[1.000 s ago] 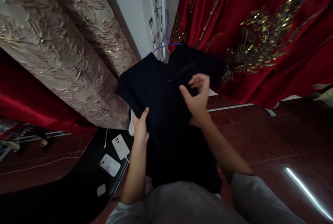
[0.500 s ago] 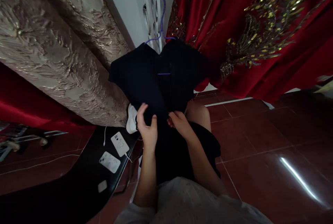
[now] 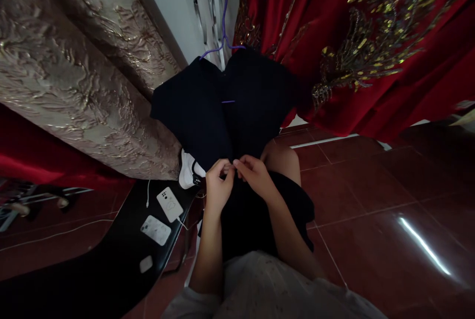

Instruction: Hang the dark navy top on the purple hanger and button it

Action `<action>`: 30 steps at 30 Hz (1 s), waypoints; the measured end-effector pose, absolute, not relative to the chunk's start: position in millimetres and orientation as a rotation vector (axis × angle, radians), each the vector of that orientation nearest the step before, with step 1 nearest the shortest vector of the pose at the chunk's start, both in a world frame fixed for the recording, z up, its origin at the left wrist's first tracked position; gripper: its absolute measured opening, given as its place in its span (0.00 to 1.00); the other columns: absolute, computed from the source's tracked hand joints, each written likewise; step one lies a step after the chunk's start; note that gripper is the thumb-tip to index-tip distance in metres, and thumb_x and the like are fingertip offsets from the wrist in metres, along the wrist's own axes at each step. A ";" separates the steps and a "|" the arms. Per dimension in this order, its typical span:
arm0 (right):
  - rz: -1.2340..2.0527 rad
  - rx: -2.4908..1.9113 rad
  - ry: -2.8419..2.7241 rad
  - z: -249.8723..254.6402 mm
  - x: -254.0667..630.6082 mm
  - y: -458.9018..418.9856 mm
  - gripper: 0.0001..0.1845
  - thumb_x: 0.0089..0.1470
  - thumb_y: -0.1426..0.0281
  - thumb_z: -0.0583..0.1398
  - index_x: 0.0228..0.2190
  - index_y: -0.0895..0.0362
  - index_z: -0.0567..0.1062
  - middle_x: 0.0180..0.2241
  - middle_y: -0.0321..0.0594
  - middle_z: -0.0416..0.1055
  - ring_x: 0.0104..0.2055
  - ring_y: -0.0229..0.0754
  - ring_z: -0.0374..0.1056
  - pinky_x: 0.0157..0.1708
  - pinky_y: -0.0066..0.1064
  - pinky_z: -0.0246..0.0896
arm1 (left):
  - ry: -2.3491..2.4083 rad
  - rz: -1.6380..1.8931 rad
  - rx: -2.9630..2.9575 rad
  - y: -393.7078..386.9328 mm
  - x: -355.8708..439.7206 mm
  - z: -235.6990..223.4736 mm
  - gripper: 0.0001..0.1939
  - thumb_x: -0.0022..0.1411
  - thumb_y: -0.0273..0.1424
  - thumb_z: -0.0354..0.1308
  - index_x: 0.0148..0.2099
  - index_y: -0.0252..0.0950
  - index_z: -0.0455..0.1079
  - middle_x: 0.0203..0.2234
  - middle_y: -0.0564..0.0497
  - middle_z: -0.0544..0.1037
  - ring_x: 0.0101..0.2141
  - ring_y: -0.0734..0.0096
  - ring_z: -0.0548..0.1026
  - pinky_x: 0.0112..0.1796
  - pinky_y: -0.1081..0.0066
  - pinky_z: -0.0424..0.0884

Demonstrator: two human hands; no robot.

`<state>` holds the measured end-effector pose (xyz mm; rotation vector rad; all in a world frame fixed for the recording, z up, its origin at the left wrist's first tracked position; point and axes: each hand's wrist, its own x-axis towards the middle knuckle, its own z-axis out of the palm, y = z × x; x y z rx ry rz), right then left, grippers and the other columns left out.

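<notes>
A dark navy garment [image 3: 208, 106] hangs on a purple hanger [image 3: 222, 22] in front of me, its front split down the middle. My left hand [image 3: 218, 188] and my right hand [image 3: 254, 175] meet at that front edge, just below the chest. Both pinch the fabric there with closed fingers, fingertips almost touching. What sits between the fingertips is too small and dark to make out. The garment's lower part drapes over my lap.
A beige embossed gown [image 3: 85, 62] hangs at the left and a red gown with gold beading [image 3: 371, 37] at the right. Two phones [image 3: 169, 204] lie on a black bench [image 3: 92, 269] at lower left. A white shoe [image 3: 187, 173] stands beside it. Glossy red tiles [image 3: 389, 210] cover the floor.
My right hand came down from the garment's collar to its front edge. My left hand shifted right to meet it. The view tilted slightly downward.
</notes>
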<state>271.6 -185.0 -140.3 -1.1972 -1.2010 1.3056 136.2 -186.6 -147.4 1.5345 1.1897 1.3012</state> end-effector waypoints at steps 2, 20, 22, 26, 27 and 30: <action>1.299 -1.192 -1.253 -138.5 273.0 -187.2 0.18 0.60 0.53 0.62 0.33 0.55 0.68 0.24 0.32 0.68 0.27 0.36 0.65 0.28 0.27 0.57 | 1.226 1.377 1.586 -186.6 138.6 -145.5 0.08 0.68 0.30 0.58 0.35 0.36 0.69 0.29 0.53 0.70 0.32 0.71 0.72 0.34 0.74 0.69; 1.387 -0.952 -0.962 -86.0 275.0 -157.7 0.17 0.51 0.57 0.65 0.24 0.59 0.79 0.12 0.29 0.55 0.15 0.29 0.46 0.19 0.27 0.38 | 1.249 1.426 1.502 -182.3 148.7 -158.8 0.06 0.69 0.33 0.57 0.41 0.36 0.71 0.33 0.49 0.75 0.34 0.69 0.77 0.37 0.72 0.74; 1.226 -0.876 -1.022 -50.6 281.0 -131.9 0.17 0.54 0.57 0.65 0.26 0.59 0.80 0.13 0.28 0.54 0.16 0.28 0.46 0.19 0.26 0.37 | 1.281 1.423 1.544 -174.4 149.9 -170.0 0.06 0.68 0.33 0.58 0.41 0.36 0.71 0.32 0.49 0.75 0.34 0.68 0.76 0.36 0.71 0.74; 1.064 -0.818 -1.085 12.2 287.6 -86.5 0.22 0.60 0.54 0.62 0.27 0.60 0.77 0.13 0.27 0.52 0.15 0.27 0.44 0.17 0.22 0.35 | 1.261 1.342 1.708 -156.6 150.2 -177.6 0.06 0.68 0.31 0.58 0.37 0.36 0.72 0.30 0.49 0.74 0.32 0.68 0.75 0.34 0.70 0.73; 1.061 -0.816 -1.102 19.9 286.9 -80.9 0.23 0.61 0.53 0.60 0.27 0.60 0.77 0.12 0.28 0.53 0.15 0.27 0.45 0.17 0.22 0.35 | 1.233 1.291 1.770 -152.2 148.8 -171.5 0.06 0.68 0.31 0.59 0.37 0.36 0.73 0.29 0.49 0.75 0.31 0.68 0.75 0.34 0.70 0.73; 1.050 -0.835 -1.161 22.2 282.2 -78.1 0.23 0.64 0.55 0.59 0.26 0.61 0.74 0.13 0.29 0.55 0.15 0.27 0.47 0.16 0.21 0.38 | 1.070 1.221 1.932 -138.0 141.2 -128.5 0.04 0.66 0.29 0.63 0.42 0.36 0.76 0.34 0.48 0.79 0.34 0.69 0.77 0.40 0.70 0.75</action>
